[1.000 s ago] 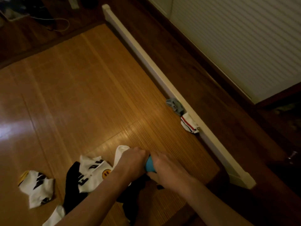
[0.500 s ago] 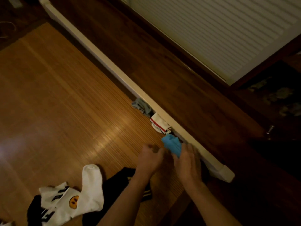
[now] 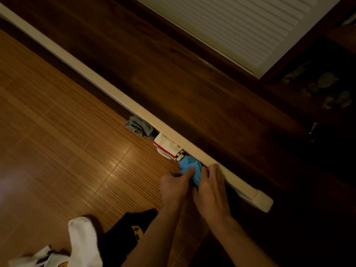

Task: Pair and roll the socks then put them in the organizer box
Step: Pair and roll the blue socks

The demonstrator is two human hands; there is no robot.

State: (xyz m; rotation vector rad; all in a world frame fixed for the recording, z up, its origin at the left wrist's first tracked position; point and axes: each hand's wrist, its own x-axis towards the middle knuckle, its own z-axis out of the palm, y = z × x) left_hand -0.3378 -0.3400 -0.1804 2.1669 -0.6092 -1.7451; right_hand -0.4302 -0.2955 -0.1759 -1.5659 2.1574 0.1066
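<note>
A rolled blue sock pair [image 3: 189,166] lies against the long white organizer box [image 3: 169,132], beside a white roll with red stripes [image 3: 166,147] and a grey roll [image 3: 138,126]. My left hand [image 3: 176,185] pinches the blue roll from the left, thumb on top. My right hand [image 3: 212,186] grips it from the right, fingers against the box's white wall. Loose socks lie at the bottom left: a white sock [image 3: 84,239], a black sock with a yellow patch [image 3: 125,232] and white printed socks [image 3: 46,259].
A bamboo mat [image 3: 67,151] covers the floor on the left. Dark wooden floor [image 3: 192,83] runs beyond the white box. A white slatted panel [image 3: 250,22] stands at the top right, with dim clutter [image 3: 327,87] in the dark right corner.
Both hands carried the blue roll from the sock pile up to the white box, and it now sits next to the red-striped roll. The view swung right.
</note>
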